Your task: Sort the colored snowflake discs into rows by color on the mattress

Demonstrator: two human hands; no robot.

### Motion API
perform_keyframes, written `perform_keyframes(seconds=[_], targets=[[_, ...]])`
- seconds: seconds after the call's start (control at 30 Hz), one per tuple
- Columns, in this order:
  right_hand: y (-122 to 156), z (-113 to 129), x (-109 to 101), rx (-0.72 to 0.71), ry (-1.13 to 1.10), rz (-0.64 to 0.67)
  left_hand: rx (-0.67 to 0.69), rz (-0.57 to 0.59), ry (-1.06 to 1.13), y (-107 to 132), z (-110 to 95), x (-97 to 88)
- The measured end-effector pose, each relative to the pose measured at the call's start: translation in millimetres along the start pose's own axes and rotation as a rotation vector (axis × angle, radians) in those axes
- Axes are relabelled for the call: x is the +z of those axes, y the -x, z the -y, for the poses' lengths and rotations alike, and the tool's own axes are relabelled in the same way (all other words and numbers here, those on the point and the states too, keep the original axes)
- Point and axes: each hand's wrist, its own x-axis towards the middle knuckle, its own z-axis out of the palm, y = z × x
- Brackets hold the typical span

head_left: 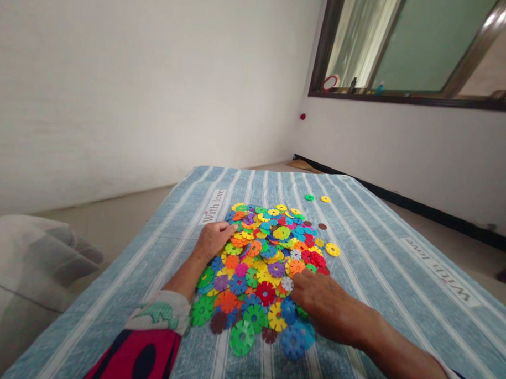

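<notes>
A heap of flat, notched plastic discs [265, 293] in many colours spreads over the striped cloth. They look like interlocking snowflake building discs. At the heap's left edge, my left hand [213, 240] rests with fingers curled and thumb toward the discs; what lies under its fingertips is hidden. Over the right side, my right hand [321, 303] bends its fingers down into the heap. A grey disc [287, 283] and an orange disc [297, 267] lie right by its fingertips. Whether it grips a piece cannot be made out.
The blue-and-white striped cloth [382, 282] covers the table. Stray discs lie apart, including a yellow disc [333, 249] and a green disc [309, 197]. Something draped in pale sheer fabric [21, 281] stands at left. A window [432, 46] is at upper right.
</notes>
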Motion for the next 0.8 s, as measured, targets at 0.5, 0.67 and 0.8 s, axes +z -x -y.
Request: perform_keyframes(seconds=[0.5,0.67,0.8], targets=[[0.5,-0.9,12.4,0.016,-0.058,-0.067,-0.168,-0.083,0.316,4.6,-5.1,-4.6],[1.3,-3.5,7.3,-0.005,-0.085,-0.095,-0.231,-0.145,0.53,2.7,-2.5,-4.8],[0.7,1.6,-0.5,-0.11,-0.101,-0.186,-0.281,-0.143,0.626,-2.7,4.3,-2.8]])
